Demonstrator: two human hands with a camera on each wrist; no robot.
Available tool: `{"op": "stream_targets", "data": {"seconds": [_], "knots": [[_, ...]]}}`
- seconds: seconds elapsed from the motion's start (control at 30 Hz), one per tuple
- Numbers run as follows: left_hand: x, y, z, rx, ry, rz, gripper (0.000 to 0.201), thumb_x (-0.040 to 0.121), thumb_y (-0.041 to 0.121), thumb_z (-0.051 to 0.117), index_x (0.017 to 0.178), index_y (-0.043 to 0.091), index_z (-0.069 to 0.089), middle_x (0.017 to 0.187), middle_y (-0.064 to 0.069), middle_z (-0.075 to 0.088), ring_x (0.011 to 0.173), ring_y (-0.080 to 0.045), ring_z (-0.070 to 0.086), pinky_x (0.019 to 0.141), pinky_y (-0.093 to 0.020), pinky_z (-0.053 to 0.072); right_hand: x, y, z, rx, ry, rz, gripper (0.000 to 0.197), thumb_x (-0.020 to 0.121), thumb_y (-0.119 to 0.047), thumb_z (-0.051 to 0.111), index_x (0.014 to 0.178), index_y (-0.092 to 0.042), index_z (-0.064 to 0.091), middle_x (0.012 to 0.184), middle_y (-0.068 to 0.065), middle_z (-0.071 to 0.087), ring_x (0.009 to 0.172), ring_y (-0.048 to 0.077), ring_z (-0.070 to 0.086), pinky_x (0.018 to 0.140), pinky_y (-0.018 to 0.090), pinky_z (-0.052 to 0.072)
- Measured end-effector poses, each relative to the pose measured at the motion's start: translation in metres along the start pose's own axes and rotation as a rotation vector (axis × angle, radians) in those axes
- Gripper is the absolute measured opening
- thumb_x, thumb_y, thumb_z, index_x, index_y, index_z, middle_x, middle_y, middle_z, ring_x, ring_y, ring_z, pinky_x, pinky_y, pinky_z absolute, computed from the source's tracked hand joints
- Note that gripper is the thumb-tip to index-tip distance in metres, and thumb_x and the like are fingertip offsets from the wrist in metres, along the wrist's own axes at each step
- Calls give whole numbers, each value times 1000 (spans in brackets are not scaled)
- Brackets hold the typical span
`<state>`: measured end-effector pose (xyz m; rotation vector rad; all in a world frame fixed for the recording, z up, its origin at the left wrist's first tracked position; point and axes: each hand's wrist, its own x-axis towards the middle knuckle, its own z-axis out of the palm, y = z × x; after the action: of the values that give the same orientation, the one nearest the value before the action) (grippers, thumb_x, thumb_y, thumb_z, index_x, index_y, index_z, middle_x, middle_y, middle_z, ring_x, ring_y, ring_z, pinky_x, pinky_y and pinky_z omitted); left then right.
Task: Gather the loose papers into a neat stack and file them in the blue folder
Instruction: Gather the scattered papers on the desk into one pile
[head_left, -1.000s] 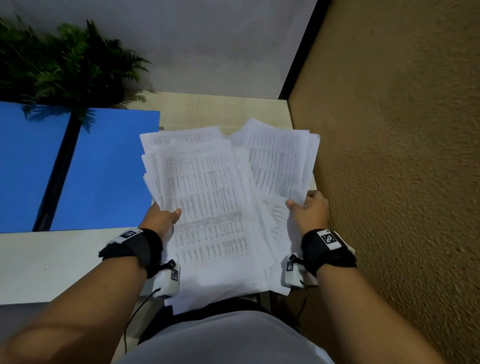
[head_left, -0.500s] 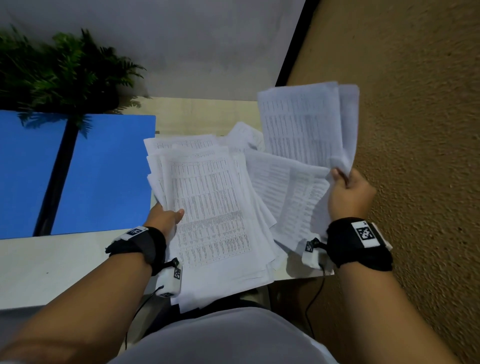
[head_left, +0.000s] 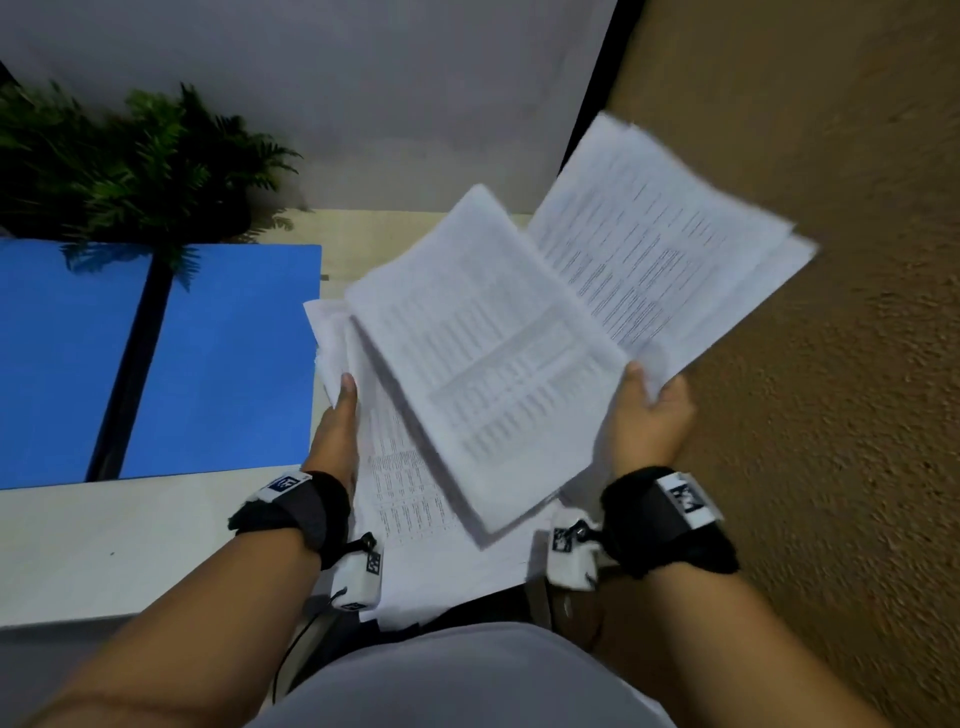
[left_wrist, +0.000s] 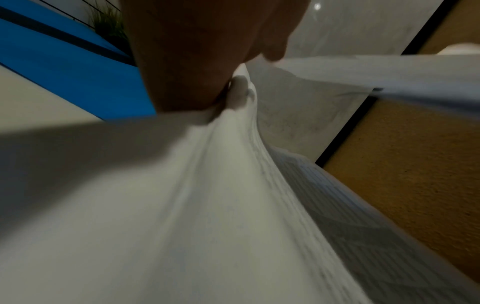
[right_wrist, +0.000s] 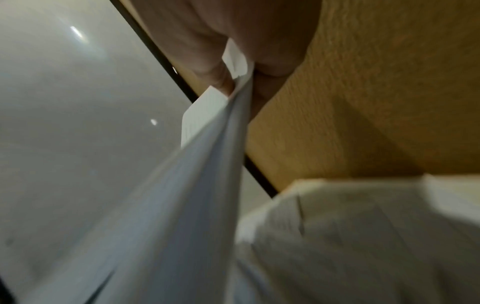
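Printed white papers are in two lots. My right hand (head_left: 641, 384) pinches a fanned bunch of sheets (head_left: 519, 353) by its near right corner and holds it raised and tilted above the desk; the right wrist view shows the fingers (right_wrist: 221, 67) clamped on that bunch (right_wrist: 194, 174). My left hand (head_left: 345, 395) grips the left edge of the lower pile (head_left: 405, 493), thumb on top. That pile (left_wrist: 207, 205) lies on the desk and overhangs its near edge. The blue folder (head_left: 223, 364) lies open and flat to the left, with a black spine (head_left: 130, 364).
The pale desk (head_left: 104, 545) runs left under the folder. A green fern-like plant (head_left: 130, 166) stands at the back left, partly over the folder. A rough brown wall (head_left: 831, 364) closes the right side, next to the raised sheets. A grey wall (head_left: 363, 78) is behind.
My right hand took a bunch of sheets off the right side of the desk, lifted it and swung it left over the lower pile. My left hand slid forward along the pile's left edge.
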<state>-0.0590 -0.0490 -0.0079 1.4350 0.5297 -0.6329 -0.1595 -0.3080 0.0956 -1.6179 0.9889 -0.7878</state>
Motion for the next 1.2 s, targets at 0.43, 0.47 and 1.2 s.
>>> {"op": "stream_targets", "data": {"seconds": [0.43, 0.47, 1.2], "knots": [[10, -14, -7, 248, 97, 129, 62, 85, -3, 60, 136, 30, 49, 129, -5, 62, 117, -31, 59, 100, -50, 48, 19, 99, 25, -114, -332, 542, 27, 92, -13, 62, 118, -6, 65, 112, 9, 68, 105, 31, 64, 98, 43, 51], [11, -12, -8, 242, 78, 142, 65, 86, -8, 60, 140, 26, 47, 133, -5, 59, 120, -30, 57, 102, -47, 46, 28, 96, 27, -143, -359, 523, 27, 94, -10, 59, 120, -4, 64, 111, 10, 67, 103, 29, 63, 95, 39, 50], [12, -21, -2, 128, 26, 76, 83, 78, -19, 62, 142, 28, 40, 135, -5, 57, 126, -32, 51, 103, -48, 43, 38, 86, 97, -583, -638, 158, 19, 96, -12, 47, 113, -7, 55, 113, 12, 59, 100, 27, 58, 83, 32, 46]]}}
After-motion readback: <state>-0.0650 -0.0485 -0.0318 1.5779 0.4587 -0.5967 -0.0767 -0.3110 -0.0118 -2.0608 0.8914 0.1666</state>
